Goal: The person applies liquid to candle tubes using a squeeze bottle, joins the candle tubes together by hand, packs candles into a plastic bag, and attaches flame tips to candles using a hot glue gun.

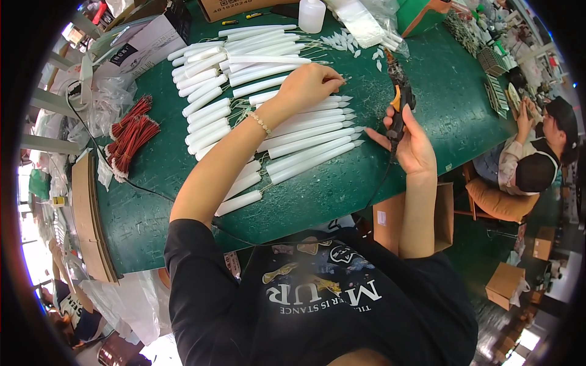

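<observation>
My left hand [311, 88] reaches over rows of white candle-shaped tubes [311, 135]. Its thumb and fingers are pinched together near the tube ends, and what they hold is too small to make out. In my right hand [416, 143] is a black glue gun [400, 100] with an orange trigger, its dark nozzle pointing away from me. Several near tubes end in pale flame-shaped tips [357, 136]. Thin wires stick out of other tubes. Loose white flame-shaped pieces [343, 41] lie beyond my hands on the green table [305, 210].
A bundle of red wires [131, 134] lies at the left. At the back stand a white bottle [312, 15], clear plastic bags [360, 24] and cardboard boxes [235, 7]. A black cable [146, 190] crosses the left side. Another person [540, 146] sits at the right.
</observation>
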### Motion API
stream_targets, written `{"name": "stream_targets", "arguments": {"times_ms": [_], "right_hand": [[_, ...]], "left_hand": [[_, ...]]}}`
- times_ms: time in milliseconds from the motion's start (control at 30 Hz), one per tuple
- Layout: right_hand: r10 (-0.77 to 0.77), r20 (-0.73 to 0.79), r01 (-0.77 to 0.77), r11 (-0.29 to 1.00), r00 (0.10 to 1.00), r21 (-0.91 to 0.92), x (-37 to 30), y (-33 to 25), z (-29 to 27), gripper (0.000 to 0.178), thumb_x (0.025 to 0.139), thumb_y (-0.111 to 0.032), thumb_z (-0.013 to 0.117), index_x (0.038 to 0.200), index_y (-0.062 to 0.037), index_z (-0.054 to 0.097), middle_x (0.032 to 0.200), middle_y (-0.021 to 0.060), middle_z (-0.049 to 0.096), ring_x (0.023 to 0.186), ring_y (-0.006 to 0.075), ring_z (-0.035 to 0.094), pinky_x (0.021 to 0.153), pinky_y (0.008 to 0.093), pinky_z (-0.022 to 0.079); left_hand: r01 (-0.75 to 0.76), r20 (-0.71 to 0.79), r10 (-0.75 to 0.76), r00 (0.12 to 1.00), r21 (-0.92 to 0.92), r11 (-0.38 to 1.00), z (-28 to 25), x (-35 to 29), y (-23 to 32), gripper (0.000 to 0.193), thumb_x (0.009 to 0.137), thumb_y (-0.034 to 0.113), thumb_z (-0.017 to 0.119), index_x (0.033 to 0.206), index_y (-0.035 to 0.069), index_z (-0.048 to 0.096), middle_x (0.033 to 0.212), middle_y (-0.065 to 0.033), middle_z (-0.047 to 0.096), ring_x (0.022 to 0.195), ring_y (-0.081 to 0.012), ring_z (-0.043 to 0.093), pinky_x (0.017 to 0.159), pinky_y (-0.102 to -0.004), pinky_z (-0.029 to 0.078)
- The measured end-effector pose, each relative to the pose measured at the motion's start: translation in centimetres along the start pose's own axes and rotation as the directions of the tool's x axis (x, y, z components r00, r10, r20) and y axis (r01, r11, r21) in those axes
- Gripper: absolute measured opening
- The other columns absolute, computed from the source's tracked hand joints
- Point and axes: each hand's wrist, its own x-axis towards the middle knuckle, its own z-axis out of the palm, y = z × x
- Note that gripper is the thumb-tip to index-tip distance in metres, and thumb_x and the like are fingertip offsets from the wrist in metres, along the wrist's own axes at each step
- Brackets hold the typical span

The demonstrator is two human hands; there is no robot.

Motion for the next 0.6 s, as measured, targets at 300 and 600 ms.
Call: {"name": "stream_targets", "arguments": {"times_ms": [300,600], "right_hand": [[-0.028,0.059,0.034,0.995,0.998,-0.091,-0.1,-0.2,0.2,0.023,0.094,-0.022,0.05,0.112,-0.0075,0.052,0.09,0.0047,0.059,0.079,0.0127,0.06,0.087,0.0568,0.048],[-0.078,0.041,0.083,0.989,0.996,-0.124,2.0,1.1,0.4,0.024,0.093,-0.022,0.051,0.11,-0.0048,0.052,0.088,0.0052,0.059,0.077,0.0123,0.059,0.089,0.0532,0.048]], "left_hand": [[0.014,0.001,-0.014,1.0,-0.018,1.0,0.2,0.1,-0.4,0.022,0.083,0.024,0.058,0.091,0.007,0.07,0.074,-0.0062,0.068,0.064,-0.0197,0.063,0.062,-0.031,0.048],[0.012,0.014,-0.012,1.0,-0.016,1.0,0.3,0.2,-0.7,0.023,0.082,0.024,0.058,0.091,0.006,0.07,0.075,-0.0062,0.068,0.066,-0.0206,0.063,0.062,-0.0312,0.049]]}}
